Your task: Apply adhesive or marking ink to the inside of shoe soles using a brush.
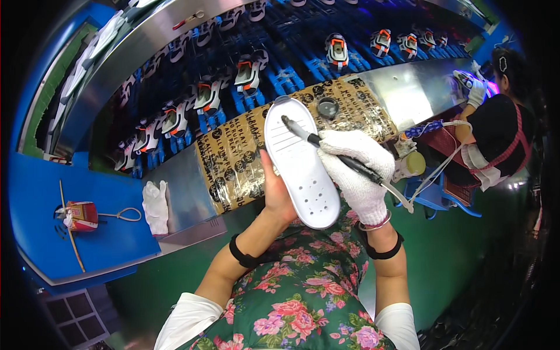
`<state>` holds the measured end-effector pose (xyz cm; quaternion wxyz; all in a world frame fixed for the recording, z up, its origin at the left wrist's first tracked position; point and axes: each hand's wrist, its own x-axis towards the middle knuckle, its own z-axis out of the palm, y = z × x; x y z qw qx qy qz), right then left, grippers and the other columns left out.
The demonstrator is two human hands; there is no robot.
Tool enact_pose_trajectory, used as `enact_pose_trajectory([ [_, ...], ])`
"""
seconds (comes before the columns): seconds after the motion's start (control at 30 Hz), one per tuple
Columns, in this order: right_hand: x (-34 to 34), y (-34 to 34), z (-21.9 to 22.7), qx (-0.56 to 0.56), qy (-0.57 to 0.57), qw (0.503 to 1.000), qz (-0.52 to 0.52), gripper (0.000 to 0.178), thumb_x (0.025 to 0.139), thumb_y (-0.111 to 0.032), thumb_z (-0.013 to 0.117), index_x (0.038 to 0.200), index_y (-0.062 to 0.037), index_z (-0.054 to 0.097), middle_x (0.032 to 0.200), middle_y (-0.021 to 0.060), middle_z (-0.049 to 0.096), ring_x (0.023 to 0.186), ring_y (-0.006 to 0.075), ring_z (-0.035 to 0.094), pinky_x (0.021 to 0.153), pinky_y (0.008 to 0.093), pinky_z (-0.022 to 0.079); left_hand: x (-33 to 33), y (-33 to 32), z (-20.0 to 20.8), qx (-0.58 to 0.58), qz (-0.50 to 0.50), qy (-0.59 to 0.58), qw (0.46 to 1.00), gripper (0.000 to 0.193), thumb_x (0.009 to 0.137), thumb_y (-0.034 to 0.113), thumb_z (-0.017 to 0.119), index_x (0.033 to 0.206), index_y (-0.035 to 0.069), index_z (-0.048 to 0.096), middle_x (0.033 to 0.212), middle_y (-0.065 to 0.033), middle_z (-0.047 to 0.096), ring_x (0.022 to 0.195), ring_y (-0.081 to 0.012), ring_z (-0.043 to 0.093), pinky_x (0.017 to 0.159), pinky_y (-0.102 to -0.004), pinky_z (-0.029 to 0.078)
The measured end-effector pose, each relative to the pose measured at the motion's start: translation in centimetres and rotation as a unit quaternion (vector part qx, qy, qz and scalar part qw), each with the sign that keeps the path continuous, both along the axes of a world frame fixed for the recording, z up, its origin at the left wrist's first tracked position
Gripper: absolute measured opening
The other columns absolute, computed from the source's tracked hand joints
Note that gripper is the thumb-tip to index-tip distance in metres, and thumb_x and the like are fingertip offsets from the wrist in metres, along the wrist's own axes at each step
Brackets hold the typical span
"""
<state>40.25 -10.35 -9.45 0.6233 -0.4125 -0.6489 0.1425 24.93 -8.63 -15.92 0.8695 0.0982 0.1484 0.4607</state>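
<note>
A white shoe sole [315,192] with grooves at its far end and small holes at its near end is tilted up in front of me. My bare left hand [276,189] grips its left edge, the thumb along the side and the other fingers mostly hidden behind. In a white knit glove, my right hand [357,166] is closed around a black-handled brush [300,132] with a pale tube trailing from its rear. The dark brush tip lies over the grooved end, apparently touching the surface. Just beyond the sole, a small dark round cup [328,107] sits on printed brown paper [236,163].
Behind the paper-covered metal ledge [411,90], shoe uppers [248,74] stand along a line of blue holders. A spare white glove [155,207] lies at left, near a red box [81,216] on a blue surface. To the right are a yellowish container [414,164] and a co-worker [496,137].
</note>
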Motion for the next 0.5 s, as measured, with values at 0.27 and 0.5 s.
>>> enact_pose_trajectory([
  [0.27,-1.8,-1.0,1.0,0.082,-0.205,0.975,-0.031,0.033,0.067,0.003,0.073,0.1,-0.0032,0.073,0.1,0.0142,0.072,0.09,0.0305,0.07,0.079,0.0376,0.055,0.6,-1.7,0.3,0.115,0.013,0.121,0.986,0.096,0.09,0.082,0.02,0.151,0.009,0.032,0.145,-0.0115,0.048,0.132,-0.0271,0.049,0.111,-0.0429,0.04],
  [0.5,-2.2,-2.4,0.1,-0.02,-0.075,0.995,0.06,0.023,0.075,0.005,0.073,0.097,-0.0031,0.072,0.101,0.0142,0.072,0.09,0.0286,0.069,0.08,0.0349,0.054,-1.2,-1.1,-3.1,0.056,-0.011,0.059,0.997,0.098,0.088,0.084,0.02,0.149,0.009,0.036,0.144,-0.013,0.048,0.13,-0.0267,0.051,0.11,-0.0428,0.041],
])
